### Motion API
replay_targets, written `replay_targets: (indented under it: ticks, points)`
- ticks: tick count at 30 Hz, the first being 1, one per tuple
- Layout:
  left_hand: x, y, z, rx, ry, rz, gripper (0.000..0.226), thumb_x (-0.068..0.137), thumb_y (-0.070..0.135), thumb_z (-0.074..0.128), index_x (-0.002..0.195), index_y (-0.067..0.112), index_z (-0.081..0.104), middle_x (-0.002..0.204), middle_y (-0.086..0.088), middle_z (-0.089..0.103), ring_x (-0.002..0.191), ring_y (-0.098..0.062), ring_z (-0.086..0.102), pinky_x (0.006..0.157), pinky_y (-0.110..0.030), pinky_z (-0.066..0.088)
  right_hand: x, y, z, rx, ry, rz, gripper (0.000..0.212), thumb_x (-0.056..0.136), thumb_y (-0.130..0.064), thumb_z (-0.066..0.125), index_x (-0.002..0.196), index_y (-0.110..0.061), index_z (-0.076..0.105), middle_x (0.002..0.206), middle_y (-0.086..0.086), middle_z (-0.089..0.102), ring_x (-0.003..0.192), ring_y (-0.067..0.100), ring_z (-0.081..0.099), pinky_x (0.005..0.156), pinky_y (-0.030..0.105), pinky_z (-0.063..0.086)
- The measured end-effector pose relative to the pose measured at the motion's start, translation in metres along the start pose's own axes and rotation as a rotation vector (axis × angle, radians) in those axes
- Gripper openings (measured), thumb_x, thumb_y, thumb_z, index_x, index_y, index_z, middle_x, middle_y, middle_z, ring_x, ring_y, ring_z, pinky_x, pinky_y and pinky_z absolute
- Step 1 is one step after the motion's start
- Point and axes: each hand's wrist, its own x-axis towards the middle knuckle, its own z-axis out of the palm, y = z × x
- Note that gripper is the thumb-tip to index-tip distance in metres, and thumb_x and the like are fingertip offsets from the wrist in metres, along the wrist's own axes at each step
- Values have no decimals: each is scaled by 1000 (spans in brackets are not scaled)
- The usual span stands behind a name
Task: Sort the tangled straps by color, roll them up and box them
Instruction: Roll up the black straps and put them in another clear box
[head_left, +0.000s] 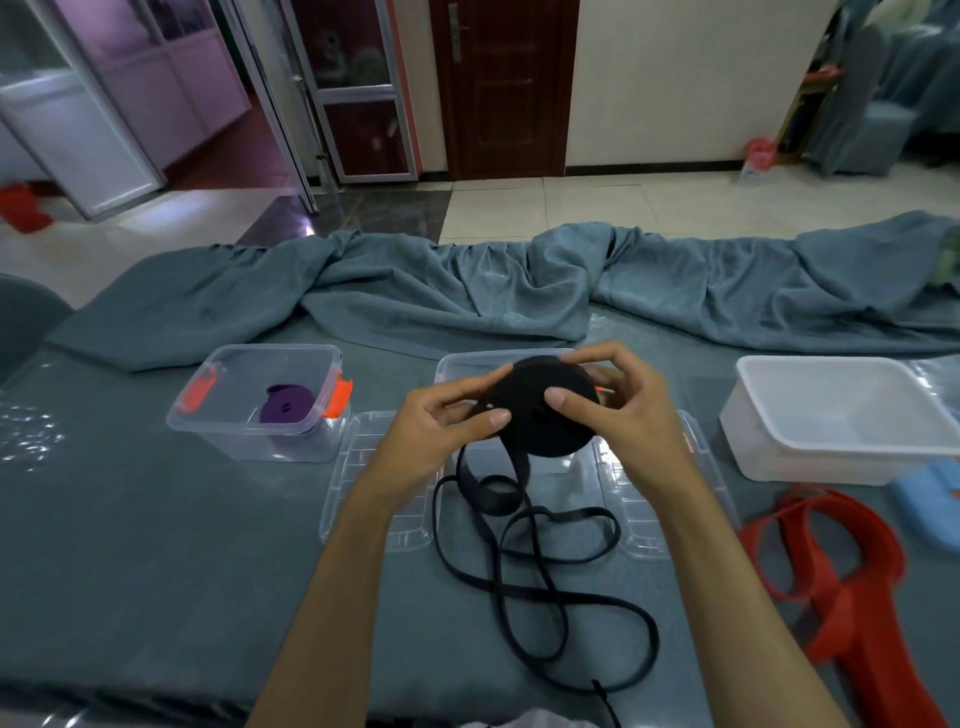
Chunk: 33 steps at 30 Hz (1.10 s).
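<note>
Black strap roll (540, 410) held above worktop (156, 545), pinched flat-side by left hand (441, 421) and right hand (618, 405) — light, soft webbing, likely springs loose. Best grip: thumbs on faces, fingers round rim; loose tail (545, 561) trails below.

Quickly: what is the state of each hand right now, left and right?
Left hand: holds the black strap roll, fingers pinching its left edge.
Right hand: holds the same roll, thumb pressed on its face.

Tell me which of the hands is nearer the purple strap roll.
Left. The left hand grips the black strap roll just right of the clear box holding the purple strap roll; the right hand grips its far side.
</note>
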Motion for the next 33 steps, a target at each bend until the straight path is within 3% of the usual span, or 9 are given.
replay_targets:
  ticks: [3,6,9,12,16,19,25,27,33]
  points:
    - [3,6,-1,79,102,45,42,82,43,89,120,31,79,121,-2,79,117,-22,74,101,-29,57,4,3,-3,24,-59,74,40,82,-18,90,101,-17,54,102,7,78,89,31,79,68,35,63]
    - [6,2,0,148,191,87,35,75,52,91,104,34,82,109,2,81,105,-17,77,95,-25,58,6,3,-9,-99,-162,108,45,83,-24,91,119,-29,63,104,9,79,87,30,79,69,37,64]
    - [5,-7,-5,92,146,14,41,78,47,91,114,31,81,115,-3,80,109,-24,77,101,-41,59,7,3,-10,-136,-117,27,40,80,-29,91,116,-29,74,111,4,78,97,24,78,75,34,65]
    - [5,-8,-8,44,57,-11,48,86,35,88,132,28,74,127,-5,76,122,-26,72,105,-36,56,10,10,-4,-67,-50,22,36,79,-25,92,104,-22,68,112,5,77,95,27,78,73,35,65]
    - [11,-1,-12,111,134,44,41,80,39,91,118,30,81,117,1,80,114,-19,75,97,-23,56,13,20,-5,-56,-156,113,43,83,-24,90,114,-25,59,112,7,76,88,36,79,69,46,66]
    - [10,-6,-9,121,162,36,38,73,43,95,105,28,79,112,0,80,105,-21,77,88,-24,58,14,22,-12,-133,-220,86,53,86,-23,87,134,-30,66,116,4,76,98,28,78,78,37,65]
    - [8,-15,-1,-85,188,9,39,76,37,94,104,18,75,108,-4,77,104,-21,76,89,-28,59,13,27,-5,-28,-71,74,44,78,-21,91,112,-26,64,116,5,74,100,28,76,75,37,65]
    - [9,-14,-3,-79,214,24,41,73,36,96,104,17,76,105,-4,78,104,-22,76,90,-28,59,15,26,-5,-21,-132,132,52,80,-23,90,121,-30,59,114,8,75,96,33,77,77,46,66]
    - [9,-25,10,20,301,85,23,83,34,89,100,21,81,109,3,71,104,-21,75,94,-29,57,13,25,-13,-70,-118,118,54,80,-22,89,129,-31,69,115,3,77,105,23,76,81,31,62]
